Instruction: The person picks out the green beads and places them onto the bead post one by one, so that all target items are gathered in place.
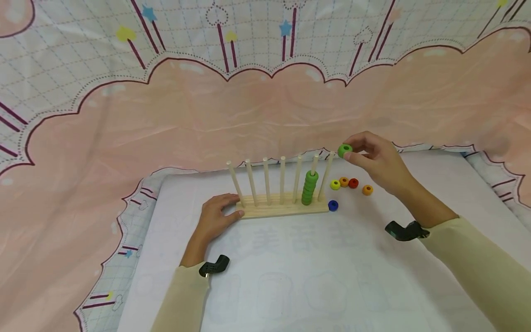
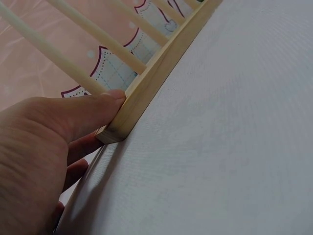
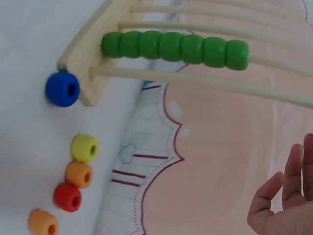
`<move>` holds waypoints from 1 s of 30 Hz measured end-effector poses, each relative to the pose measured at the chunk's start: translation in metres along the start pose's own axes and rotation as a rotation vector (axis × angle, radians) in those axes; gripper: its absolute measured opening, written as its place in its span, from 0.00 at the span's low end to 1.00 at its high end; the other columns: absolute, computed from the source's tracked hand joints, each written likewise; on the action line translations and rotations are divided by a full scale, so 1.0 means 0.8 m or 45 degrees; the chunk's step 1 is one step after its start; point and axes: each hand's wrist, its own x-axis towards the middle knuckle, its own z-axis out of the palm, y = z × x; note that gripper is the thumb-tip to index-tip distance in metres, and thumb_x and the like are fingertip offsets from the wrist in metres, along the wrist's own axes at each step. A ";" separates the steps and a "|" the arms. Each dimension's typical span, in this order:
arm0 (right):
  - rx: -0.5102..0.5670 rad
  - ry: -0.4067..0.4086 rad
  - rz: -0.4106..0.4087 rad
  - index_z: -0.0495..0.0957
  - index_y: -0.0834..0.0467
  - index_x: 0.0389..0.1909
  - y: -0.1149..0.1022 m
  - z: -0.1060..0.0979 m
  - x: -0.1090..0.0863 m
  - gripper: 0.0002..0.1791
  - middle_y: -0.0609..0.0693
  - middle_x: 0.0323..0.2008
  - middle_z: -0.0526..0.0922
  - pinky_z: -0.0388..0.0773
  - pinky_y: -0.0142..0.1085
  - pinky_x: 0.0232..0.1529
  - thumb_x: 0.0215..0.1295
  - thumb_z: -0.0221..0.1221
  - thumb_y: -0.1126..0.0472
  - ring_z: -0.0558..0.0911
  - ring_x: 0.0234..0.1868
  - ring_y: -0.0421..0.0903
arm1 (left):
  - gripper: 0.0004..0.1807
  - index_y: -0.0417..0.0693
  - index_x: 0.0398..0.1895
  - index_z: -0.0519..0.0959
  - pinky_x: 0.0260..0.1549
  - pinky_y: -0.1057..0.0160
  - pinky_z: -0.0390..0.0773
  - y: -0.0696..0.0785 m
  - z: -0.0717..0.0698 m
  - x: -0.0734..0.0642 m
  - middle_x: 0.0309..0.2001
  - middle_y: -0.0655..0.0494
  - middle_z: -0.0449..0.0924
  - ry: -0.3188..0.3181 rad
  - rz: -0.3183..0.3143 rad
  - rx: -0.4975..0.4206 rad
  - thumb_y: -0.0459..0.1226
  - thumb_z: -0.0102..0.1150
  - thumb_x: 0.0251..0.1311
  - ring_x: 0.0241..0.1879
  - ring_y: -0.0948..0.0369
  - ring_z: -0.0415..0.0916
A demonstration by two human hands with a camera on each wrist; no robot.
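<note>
A wooden peg stand [image 1: 282,210] with several upright rods is on the white surface. Its second rod from the right carries a stack of green beads [image 3: 171,46]; the other rods are bare. My left hand [image 1: 216,213] grips the left end of the base, and the left wrist view shows the thumb [image 2: 95,110] on top of the wood. Up beyond the rightmost rod, my right hand [image 1: 379,161] pinches a single green bead [image 1: 341,151] between thumb and fingers. That bead is mostly out of frame in the right wrist view.
A blue bead [image 1: 333,205] lies against the stand's right end. Behind it are a yellow bead [image 3: 84,148], an orange bead [image 3: 77,174] and a red bead [image 3: 66,198] close together, with another orange bead [image 1: 367,190] apart. A patterned pink cloth [image 1: 207,120] rises behind.
</note>
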 end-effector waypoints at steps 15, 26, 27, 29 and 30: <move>0.074 -0.099 -0.119 0.79 0.55 0.57 -0.030 0.032 0.022 0.15 0.47 0.52 0.81 0.77 0.35 0.55 0.73 0.61 0.58 0.78 0.53 0.43 | 0.26 0.47 0.60 0.83 0.72 0.38 0.58 -0.001 0.000 -0.001 0.64 0.50 0.80 0.009 0.013 -0.009 0.46 0.71 0.59 0.70 0.47 0.70; 0.069 -0.224 -0.106 0.80 0.53 0.55 -0.017 0.047 0.025 0.15 0.45 0.47 0.81 0.76 0.37 0.48 0.70 0.65 0.55 0.76 0.50 0.44 | 0.26 0.47 0.60 0.83 0.71 0.38 0.58 -0.001 0.000 0.000 0.64 0.50 0.81 0.023 0.032 -0.013 0.46 0.72 0.59 0.69 0.47 0.70; 0.070 -0.228 -0.103 0.80 0.52 0.55 -0.017 0.048 0.025 0.15 0.45 0.47 0.81 0.76 0.36 0.48 0.70 0.65 0.55 0.76 0.50 0.44 | 0.26 0.47 0.60 0.83 0.71 0.38 0.58 -0.001 0.000 0.001 0.64 0.50 0.81 0.024 0.035 -0.011 0.46 0.72 0.59 0.69 0.48 0.71; 0.073 -0.231 -0.096 0.80 0.52 0.55 -0.015 0.048 0.024 0.15 0.45 0.46 0.81 0.76 0.36 0.47 0.70 0.65 0.55 0.76 0.49 0.44 | 0.26 0.47 0.59 0.83 0.71 0.39 0.58 -0.001 0.000 0.001 0.64 0.50 0.81 0.027 0.040 -0.010 0.46 0.72 0.59 0.69 0.48 0.71; 0.071 -0.230 -0.094 0.80 0.51 0.54 -0.015 0.048 0.024 0.15 0.45 0.46 0.80 0.76 0.36 0.47 0.70 0.65 0.55 0.76 0.49 0.44 | 0.26 0.47 0.59 0.83 0.71 0.39 0.59 -0.001 0.000 0.001 0.64 0.50 0.81 0.028 0.041 -0.010 0.46 0.72 0.59 0.69 0.48 0.71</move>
